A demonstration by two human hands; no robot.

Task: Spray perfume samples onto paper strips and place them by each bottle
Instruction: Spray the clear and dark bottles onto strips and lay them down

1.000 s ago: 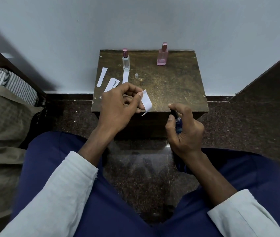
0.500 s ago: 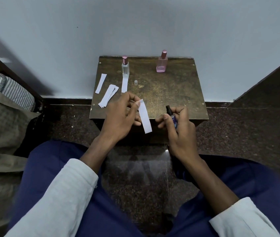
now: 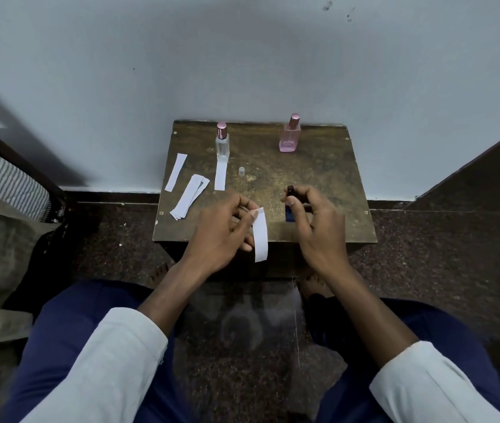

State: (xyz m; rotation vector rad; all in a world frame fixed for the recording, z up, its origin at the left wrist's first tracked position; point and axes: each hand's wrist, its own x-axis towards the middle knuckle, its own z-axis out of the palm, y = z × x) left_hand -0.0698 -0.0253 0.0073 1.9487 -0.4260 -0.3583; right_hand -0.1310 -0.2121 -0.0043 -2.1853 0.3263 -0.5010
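While the left hand pinches the paper strip by its top end and the right hand grips the small dark bottle just beside it — both over the worktop's near edge — the nozzle should probably face the strip's free lower half, clear of the fingertips.

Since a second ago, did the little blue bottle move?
Yes. The right hand carried the blue bottle forward, from off the table's near edge to over its top.
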